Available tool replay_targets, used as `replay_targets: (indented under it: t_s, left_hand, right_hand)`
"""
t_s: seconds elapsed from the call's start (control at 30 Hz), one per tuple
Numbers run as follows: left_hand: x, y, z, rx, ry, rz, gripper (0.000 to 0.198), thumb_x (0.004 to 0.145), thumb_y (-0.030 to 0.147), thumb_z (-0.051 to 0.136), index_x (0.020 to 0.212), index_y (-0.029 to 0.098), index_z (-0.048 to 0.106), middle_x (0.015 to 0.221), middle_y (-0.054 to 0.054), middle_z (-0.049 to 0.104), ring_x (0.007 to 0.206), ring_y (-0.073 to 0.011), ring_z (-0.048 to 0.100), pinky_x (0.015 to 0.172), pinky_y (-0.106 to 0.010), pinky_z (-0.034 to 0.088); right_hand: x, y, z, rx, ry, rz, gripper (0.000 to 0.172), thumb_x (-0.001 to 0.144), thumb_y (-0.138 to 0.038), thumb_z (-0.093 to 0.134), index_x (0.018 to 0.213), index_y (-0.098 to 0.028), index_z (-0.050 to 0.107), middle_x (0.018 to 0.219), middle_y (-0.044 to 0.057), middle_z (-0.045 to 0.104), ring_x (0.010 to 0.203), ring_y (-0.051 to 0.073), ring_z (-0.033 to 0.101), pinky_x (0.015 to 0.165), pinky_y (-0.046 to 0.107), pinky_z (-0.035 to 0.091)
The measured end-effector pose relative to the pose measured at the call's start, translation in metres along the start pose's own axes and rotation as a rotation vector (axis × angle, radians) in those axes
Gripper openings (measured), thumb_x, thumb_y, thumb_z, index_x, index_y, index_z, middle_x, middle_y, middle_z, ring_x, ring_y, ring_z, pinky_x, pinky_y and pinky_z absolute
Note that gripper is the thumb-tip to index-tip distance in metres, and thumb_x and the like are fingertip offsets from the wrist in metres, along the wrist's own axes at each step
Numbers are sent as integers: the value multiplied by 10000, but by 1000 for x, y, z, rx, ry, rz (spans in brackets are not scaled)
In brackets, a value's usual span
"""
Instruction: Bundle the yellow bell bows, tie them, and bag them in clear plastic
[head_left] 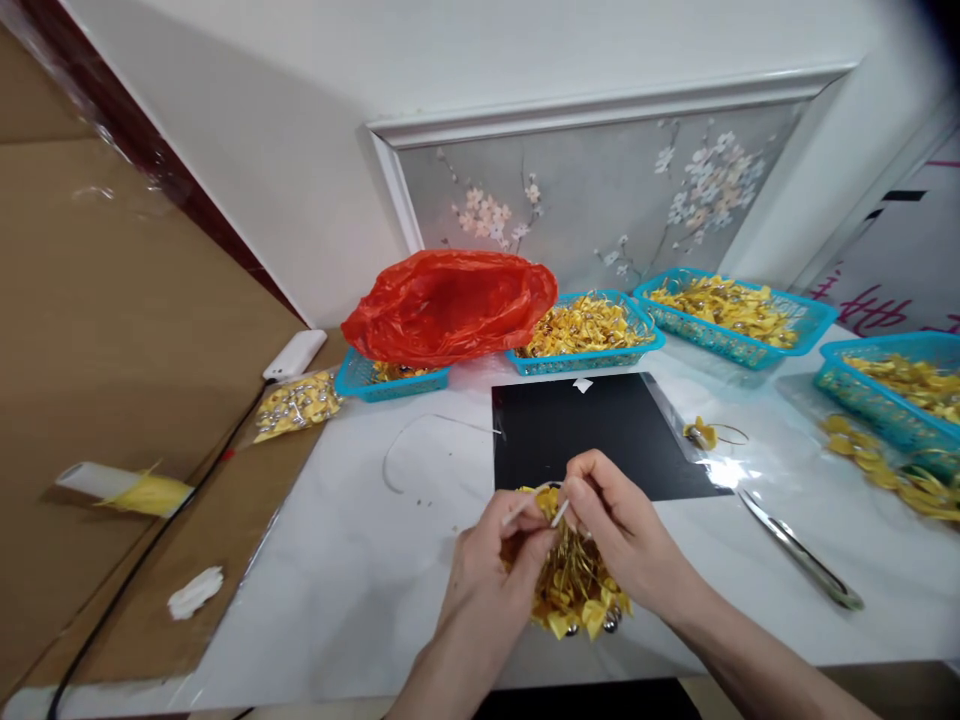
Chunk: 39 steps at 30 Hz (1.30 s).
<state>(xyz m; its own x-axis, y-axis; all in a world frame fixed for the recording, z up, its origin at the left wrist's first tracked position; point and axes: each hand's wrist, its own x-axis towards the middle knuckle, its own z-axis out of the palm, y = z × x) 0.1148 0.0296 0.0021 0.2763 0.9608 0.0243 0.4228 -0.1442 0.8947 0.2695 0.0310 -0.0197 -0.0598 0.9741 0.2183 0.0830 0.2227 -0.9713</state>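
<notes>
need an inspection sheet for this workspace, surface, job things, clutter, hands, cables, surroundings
surface: white table, with a black sheet lying on it
job's things: bunch of gold flowers at the hands; more gold pieces in blue baskets along the back and right
clutter: red plastic bag partly hiding the leftmost basket; metal tool lying at right; loose thin wire left of the black sheet
hands: left hand and right hand both pinching a white strip
cables: black cable crossing the cardboard
surroundings: framed floral panel behind the baskets
</notes>
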Motion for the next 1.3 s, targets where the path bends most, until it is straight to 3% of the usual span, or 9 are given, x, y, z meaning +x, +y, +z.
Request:
replay_targets:
  t_s: [0.2,0.4,0.57,0.7,0.83,0.93,1.07,1.17,1.3]
  left_hand:
    - [3,-2,-7,7,-21,42,153,839,212,536,715,210,627,685,25,615,641,-128,547,609,-234,411]
    - [6,2,-13,17,-115,44,227,855,209,520,748,232,719,689,19,657,633,-134,548,606,-249,398]
    - [12,4,-9,-34,-178,45,189,780,144,553,671,208,692,641,33,636,610,-125,531,585,-236,391]
    - [14,0,-5,-60,-157,-1,228,770,158,540,553,175,606,553,36,543,532,-108,461,492,-225,328]
    - [13,-2,-7,-75,-148,-32,235,822,286,552,643,174,656,564,25,550,536,-116,462,499,-230,347]
    - [13,3,-10,-75,-163,-34,218,834,323,560,732,187,696,642,4,621,592,-131,515,546,-230,397]
    - [16,11,-11,-42,-175,-25,190,821,263,588,660,201,670,637,16,625,622,-129,540,582,-215,409]
    - [19,12,-9,-46,-150,-42,173,820,249,593,656,198,613,620,32,619,570,-108,523,545,-202,403]
    - [20,9,-4,-63,-126,-41,193,849,258,553,670,189,542,606,27,628,500,-91,507,483,-191,411]
  right_hand:
    - [1,-15,-8,-159,-96,-60,137,973,-223,398,1103,-224,441,832,-13,527,683,120,500,630,232,418]
    - [9,-39,-21,-445,-238,-179,224,918,-71,413,1047,-232,501,916,-5,575,796,124,558,713,236,427]
    - [21,-50,-14,-506,-375,-280,285,902,-35,407,1098,-197,535,992,43,602,852,155,588,743,274,464]
    - [26,-59,-9,-433,-411,-348,227,908,-42,419,959,-163,604,934,54,621,834,150,602,747,263,486]
    - [22,-56,-24,-168,-236,-339,249,936,-110,448,1146,-197,552,1052,50,643,956,138,619,831,264,501]
    - [15,-42,-39,-208,-138,-287,323,949,-115,423,1242,-224,506,1187,67,602,1099,147,562,933,317,461]
    - [10,-22,-41,-495,-384,-277,289,914,-40,448,1052,-221,626,1216,53,591,1194,184,483,1002,386,371]
    - [9,-16,-36,-579,-287,-317,203,923,-67,485,852,-195,625,1078,32,638,1117,192,515,936,375,362]
    - [-1,-17,-30,-722,-213,-410,216,940,-77,421,815,-160,576,892,51,640,897,189,555,788,348,356]
